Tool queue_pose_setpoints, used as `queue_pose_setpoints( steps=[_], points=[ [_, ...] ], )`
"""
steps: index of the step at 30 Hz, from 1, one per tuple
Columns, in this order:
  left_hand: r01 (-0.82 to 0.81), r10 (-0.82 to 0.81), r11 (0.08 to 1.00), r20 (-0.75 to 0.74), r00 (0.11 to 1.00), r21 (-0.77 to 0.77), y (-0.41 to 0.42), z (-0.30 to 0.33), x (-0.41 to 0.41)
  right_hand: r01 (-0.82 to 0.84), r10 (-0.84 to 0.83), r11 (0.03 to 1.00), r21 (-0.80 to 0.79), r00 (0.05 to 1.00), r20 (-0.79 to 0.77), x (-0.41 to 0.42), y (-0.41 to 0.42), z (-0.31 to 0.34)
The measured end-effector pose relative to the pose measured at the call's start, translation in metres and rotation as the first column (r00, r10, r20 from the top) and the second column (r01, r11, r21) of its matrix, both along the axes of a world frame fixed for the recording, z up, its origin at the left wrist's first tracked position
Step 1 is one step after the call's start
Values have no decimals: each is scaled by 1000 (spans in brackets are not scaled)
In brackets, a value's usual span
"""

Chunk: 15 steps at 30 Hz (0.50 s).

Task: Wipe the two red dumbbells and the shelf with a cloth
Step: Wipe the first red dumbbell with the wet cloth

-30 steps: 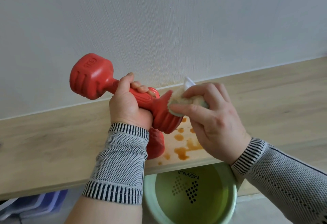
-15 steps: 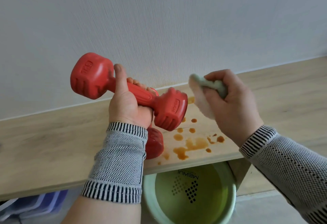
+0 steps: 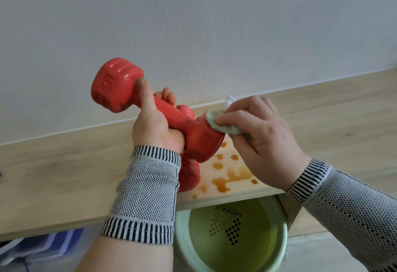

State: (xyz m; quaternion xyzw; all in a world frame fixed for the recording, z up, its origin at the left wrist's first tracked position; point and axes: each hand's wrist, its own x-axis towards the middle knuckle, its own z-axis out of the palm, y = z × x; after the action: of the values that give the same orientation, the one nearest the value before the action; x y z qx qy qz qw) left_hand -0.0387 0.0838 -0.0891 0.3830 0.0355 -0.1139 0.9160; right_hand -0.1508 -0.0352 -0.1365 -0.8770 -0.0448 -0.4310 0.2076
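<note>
Pale wall [image 3: 193, 24] behind; long wooden shelf [image 3: 64, 175] running left to right below it, its front edge nearest the viewer; brown spill stains [image 3: 232, 178] on the shelf just under the hands, not yet wiped by the look of them; green basin [image 3: 232, 235] with liquid below the shelf edge, partly tucked under it.

Held dumbbell [image 3: 163, 112] lifted clear of the shelf; long axis slants from upper left, far head toward the wall, down to lower right, near head above the stains; second dumbbell [image 3: 189, 177] lies on the shelf directly beneath, mostly hidden by the left wrist and the first one.

Left hand [image 3: 154, 125] curled round the handle, thumb laid up along it toward the far head; right hand [image 3: 262, 134] pinching a bunched pale cloth [image 3: 223, 124] and pressing it onto the upper side of the lower right head.

Judgement: the cloth hand sits at the right end of the axis, so the far upper-left head is out of its easy reach; the likely need is a turn of the handle by the left hand, or a sweep of the cloth up along the axis; second dumbbell and shelf appear yet to be wiped.
</note>
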Motion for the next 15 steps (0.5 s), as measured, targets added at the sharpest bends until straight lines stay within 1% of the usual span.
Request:
queue_pose_setpoints(
  steps=[2,4,7,9,11,13,15],
  points=[
    [-21,22,998,-16,1000,52,1,-1,2,-8,8,997,-79,1000,-3,-1,3,-2],
    [19,-19,997,-6,1000,79,2,-3,2,-27,30,991,-134,999,25,-2,8,-1],
    [55,-55,998,-11,998,42,1,-3,0,-42,59,980,-194,995,83,-3,15,0],
    [49,-49,999,-28,998,-16,0,-2,-1,-24,37,987,-161,996,79,-1,12,0],
    [46,-47,998,-22,999,-47,0,-4,-2,22,-19,998,-65,998,53,2,3,0],
    [33,-33,999,-14,999,-19,-1,-7,-1,54,-53,999,-10,998,38,3,-1,-1],
    [-4,3,999,12,1000,42,-2,-10,1,34,-32,999,-35,998,45,2,5,-2]
  ],
)
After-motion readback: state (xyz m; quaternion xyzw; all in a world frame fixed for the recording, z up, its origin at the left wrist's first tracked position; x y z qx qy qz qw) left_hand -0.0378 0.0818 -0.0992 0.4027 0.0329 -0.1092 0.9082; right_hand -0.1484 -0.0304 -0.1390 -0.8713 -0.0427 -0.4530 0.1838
